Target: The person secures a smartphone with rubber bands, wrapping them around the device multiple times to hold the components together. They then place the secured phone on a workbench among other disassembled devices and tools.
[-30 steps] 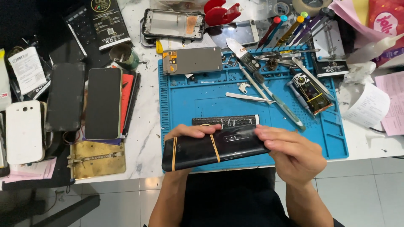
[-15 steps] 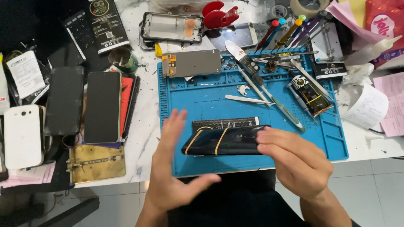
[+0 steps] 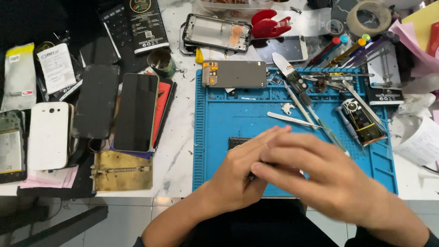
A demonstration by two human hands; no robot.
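Observation:
My left hand (image 3: 238,176) and my right hand (image 3: 320,176) meet over the near edge of the blue work mat (image 3: 219,114). They cover a black phone wrapped in rubber bands; only a dark sliver of it (image 3: 250,176) shows between the fingers. My left hand curls around that dark piece. My right hand is blurred, its fingers stretched leftwards over the left hand's fingers, and its grip is hidden. A black strip (image 3: 234,142) lies flat on the mat just beyond my left hand.
On the mat lie tweezers (image 3: 292,120), a grey phone panel (image 3: 235,74), a screwdriver (image 3: 297,87) and an opened device (image 3: 361,120). Left of the mat are dark phones (image 3: 136,112), a white phone (image 3: 48,135) and a brass plate (image 3: 122,170). A tape roll (image 3: 368,18) sits far right.
My left hand, open and off the phone half a second ago, has closed in on it. My right hand has slid left over it, and the phone is now hidden.

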